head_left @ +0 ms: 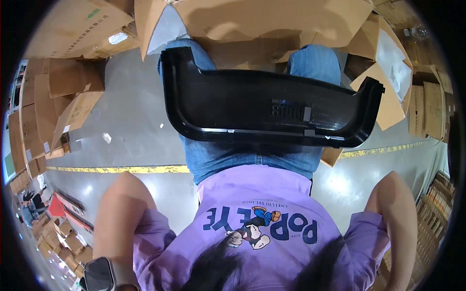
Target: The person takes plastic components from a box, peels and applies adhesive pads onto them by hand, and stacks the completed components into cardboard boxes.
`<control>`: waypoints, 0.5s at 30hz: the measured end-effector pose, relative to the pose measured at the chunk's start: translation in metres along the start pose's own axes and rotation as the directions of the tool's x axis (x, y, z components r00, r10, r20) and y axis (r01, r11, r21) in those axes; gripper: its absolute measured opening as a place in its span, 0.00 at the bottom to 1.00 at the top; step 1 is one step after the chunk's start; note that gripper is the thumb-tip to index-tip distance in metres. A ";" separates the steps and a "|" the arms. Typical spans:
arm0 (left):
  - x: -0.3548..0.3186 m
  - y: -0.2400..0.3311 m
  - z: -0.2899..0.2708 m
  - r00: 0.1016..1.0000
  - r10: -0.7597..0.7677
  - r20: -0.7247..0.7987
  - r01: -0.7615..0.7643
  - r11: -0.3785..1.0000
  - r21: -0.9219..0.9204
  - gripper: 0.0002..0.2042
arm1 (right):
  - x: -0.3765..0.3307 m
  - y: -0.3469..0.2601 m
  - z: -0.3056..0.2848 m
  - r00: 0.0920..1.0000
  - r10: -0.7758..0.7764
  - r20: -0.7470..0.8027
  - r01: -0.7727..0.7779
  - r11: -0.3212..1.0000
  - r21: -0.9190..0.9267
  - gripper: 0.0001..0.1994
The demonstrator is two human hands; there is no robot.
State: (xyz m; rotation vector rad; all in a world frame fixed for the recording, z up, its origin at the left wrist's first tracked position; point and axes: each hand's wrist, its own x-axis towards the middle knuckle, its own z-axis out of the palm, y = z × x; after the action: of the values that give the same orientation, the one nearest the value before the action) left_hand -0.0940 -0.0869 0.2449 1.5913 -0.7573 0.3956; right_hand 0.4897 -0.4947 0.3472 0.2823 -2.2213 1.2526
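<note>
A long black plastic cover [242, 97] with a curved rim and raised ends rests across my lap, its hollow side up. It has a small slotted area and two grey patches right of its middle. Neither hand touches it. Both elbows are bent, and my forearms run back out of the lower edge of the picture. My left wrist wears a smartwatch [99, 274] at the lower left, and the left hand lies beyond the edge. The right forearm [400, 233] leaves at the lower right, so the right hand is out of sight too.
A large open cardboard box [272, 19] stands in front of my knees. An open carton [391, 92] with white lining is at the right, more cartons [73, 92] at the left. A yellow line [121, 169] crosses the grey floor. A person [31, 208] is far left.
</note>
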 end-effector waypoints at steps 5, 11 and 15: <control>-0.072 0.023 0.045 0.968 0.117 -0.220 -0.111 0.993 0.041 0.05 | -0.185 -0.306 0.054 0.993 -0.094 0.073 0.072 0.963 0.261 0.05; -0.043 0.080 0.095 0.958 0.275 -0.083 -0.282 0.955 -0.089 0.06 | -0.240 -0.342 0.172 0.987 -0.151 -0.048 0.158 0.966 0.203 0.07; -0.151 0.228 0.223 0.906 0.417 -0.067 -0.422 0.897 -0.128 0.06 | -0.247 -0.346 0.182 0.983 -0.173 -0.055 0.181 0.956 0.231 0.11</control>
State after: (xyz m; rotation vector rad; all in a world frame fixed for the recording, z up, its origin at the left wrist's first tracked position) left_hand -0.3934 -0.2707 0.2780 1.2789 -1.0805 0.6692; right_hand 0.7761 -0.8558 0.3819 0.5360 -1.9698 1.4097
